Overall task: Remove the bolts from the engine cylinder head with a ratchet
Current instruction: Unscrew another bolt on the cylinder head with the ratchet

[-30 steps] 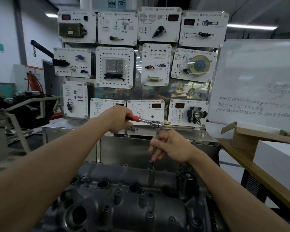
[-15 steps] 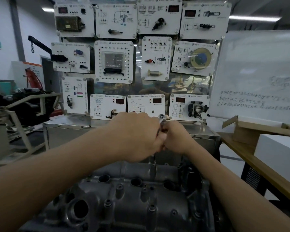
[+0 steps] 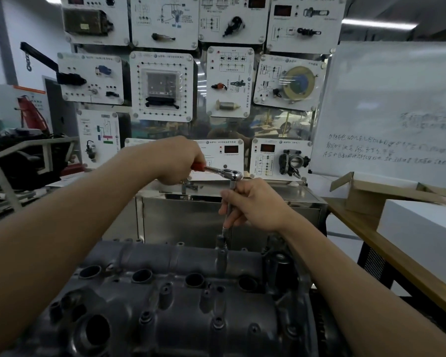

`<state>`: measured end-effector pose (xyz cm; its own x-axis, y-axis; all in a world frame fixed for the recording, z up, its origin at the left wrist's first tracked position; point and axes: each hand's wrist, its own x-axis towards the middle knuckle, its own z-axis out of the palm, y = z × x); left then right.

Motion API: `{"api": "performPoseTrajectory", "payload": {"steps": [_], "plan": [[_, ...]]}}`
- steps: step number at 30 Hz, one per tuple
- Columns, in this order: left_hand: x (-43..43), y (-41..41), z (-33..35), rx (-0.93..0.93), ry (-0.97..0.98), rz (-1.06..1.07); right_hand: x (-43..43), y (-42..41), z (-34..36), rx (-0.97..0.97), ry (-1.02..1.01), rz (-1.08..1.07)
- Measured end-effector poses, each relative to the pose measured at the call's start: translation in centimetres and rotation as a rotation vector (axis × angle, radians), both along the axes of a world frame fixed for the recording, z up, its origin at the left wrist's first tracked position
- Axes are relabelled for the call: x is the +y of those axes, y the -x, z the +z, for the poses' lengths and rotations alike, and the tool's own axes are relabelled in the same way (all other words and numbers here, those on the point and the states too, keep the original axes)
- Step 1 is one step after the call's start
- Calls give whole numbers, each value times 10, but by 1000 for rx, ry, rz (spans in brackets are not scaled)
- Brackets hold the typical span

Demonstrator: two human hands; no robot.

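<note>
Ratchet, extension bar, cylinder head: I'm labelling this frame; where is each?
ratchet (image 3: 233,174): head view, chrome head.
extension bar (image 3: 232,186): head view, shaft under the ratchet.
cylinder head (image 3: 186,331): head view, bare top casting.

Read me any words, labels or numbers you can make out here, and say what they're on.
Whiteboard: handwritten lines, too blurred to read.
Wall panels: printed labels, too small to read.
Red display: no digits legible.
Ratchet, extension: no markings visible.

Rear: wall of white training panels (image 3: 162,86), each carrying a mounted part and a wiring diagram. Steel cabinet (image 3: 191,220) below them.
Right: whiteboard (image 3: 397,99) with handwritten lines. Wooden table (image 3: 394,249) bears a white box (image 3: 422,238) and an open cardboard box (image 3: 366,194).
Far left: red equipment (image 3: 30,112), possibly a hoist.
</note>
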<state>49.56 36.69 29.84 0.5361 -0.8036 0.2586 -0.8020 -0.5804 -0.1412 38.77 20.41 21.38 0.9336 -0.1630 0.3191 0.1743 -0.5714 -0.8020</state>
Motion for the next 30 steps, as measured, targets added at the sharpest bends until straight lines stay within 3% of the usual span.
{"api": "performPoseTrajectory", "payload": {"steps": [7,13,18,22,30], "plan": [[-15,-15,-11,-14,68,-86,1,1,-2,5,-25,-21],[42,52,-5,47,-46,-162,7,-1,0,19,43,-44],[40,97,-8,-48,-171,-75,12,1,-1,-12,167,-53],[40,70,6,0,-158,-24,7,6,2,0,136,-33],[-4,-2,-12,-88,24,15,2,3,1,20,150,40]]}}
